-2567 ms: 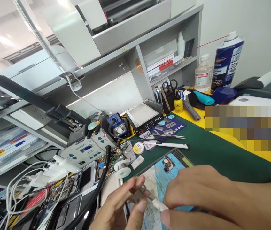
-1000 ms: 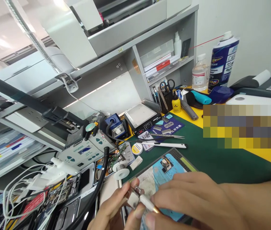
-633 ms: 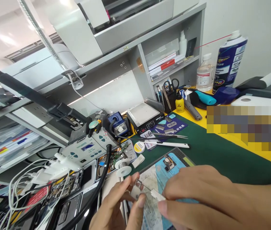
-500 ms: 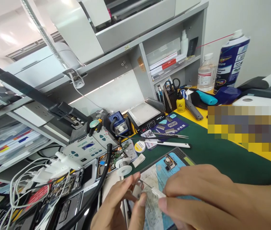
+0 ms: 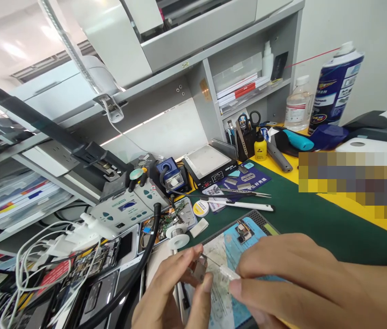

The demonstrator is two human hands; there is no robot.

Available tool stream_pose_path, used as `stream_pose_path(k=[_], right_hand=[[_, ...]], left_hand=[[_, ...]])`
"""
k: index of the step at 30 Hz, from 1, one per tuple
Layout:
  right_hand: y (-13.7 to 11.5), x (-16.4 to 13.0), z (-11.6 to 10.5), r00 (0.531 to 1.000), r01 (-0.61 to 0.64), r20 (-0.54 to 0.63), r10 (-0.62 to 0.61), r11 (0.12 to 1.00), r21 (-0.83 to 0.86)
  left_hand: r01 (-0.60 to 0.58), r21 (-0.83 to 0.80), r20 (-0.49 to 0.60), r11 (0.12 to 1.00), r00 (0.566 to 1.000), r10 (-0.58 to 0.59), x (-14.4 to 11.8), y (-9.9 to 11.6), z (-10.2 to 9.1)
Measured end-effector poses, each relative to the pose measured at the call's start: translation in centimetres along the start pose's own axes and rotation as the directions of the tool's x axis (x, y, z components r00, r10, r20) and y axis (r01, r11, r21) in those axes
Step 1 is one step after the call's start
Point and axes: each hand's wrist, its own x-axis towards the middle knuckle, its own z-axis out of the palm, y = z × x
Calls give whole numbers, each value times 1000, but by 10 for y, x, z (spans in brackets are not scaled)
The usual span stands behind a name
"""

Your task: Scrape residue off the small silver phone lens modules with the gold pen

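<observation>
Above the blue-and-white work mat (image 5: 230,249), my left hand (image 5: 173,290) pinches a small, shiny, flat piece (image 5: 199,268) between thumb and fingers; its exact kind is too small to make out. My right hand (image 5: 292,283) grips a thin tool with a white handle (image 5: 228,273), its fine needle-like tip pointing left at the edge of that piece. Whether the tip touches it I cannot tell. A small electronic module (image 5: 244,232) lies on the mat just beyond my right hand.
Left of my hands stand a solder spool (image 5: 177,237), a tray of circuit boards (image 5: 183,214) and a rework station (image 5: 128,205) with a thick black hose. Farther back are tweezers (image 5: 248,193), a white pen-like tool (image 5: 244,204), a hot plate (image 5: 209,164) and a spray can (image 5: 335,89).
The small flat piece in my left fingers has turned, showing more of its face. Both hands keep their holds; the whole view has shifted slightly.
</observation>
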Motion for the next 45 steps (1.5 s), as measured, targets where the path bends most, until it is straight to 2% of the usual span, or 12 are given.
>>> stream_pose_path(k=[6, 9, 20, 25, 31, 38, 45], right_hand=[[-2, 0, 0, 999, 27, 32, -27, 999, -21], [-1, 1, 1, 999, 3, 34, -2, 999, -42], [-3, 3, 3, 1000, -7, -14, 6, 999, -41], [-2, 6, 4, 1000, -14, -3, 14, 1000, -16], [-2, 5, 7, 994, -69, -82, 69, 998, 7], [-3, 4, 5, 996, -66, -51, 69, 996, 60], [-3, 3, 6, 992, -96, -79, 101, 993, 68]], left_hand=[[4, 14, 3, 1000, 1000, -4, 5, 2, -1], [-13, 11, 18, 1000, 1000, 13, 3, 2, 0], [-46, -37, 49, 998, 998, 47, 1, -4, -1], [-51, 3, 60, 999, 997, 51, 3, -3, -5], [-56, 57, 79, 997, 996, 51, 3, -3, -9], [-47, 75, 131, 996, 991, 37, 2, -8, -15], [-37, 98, 84, 995, 996, 28, -2, -12, -14]])
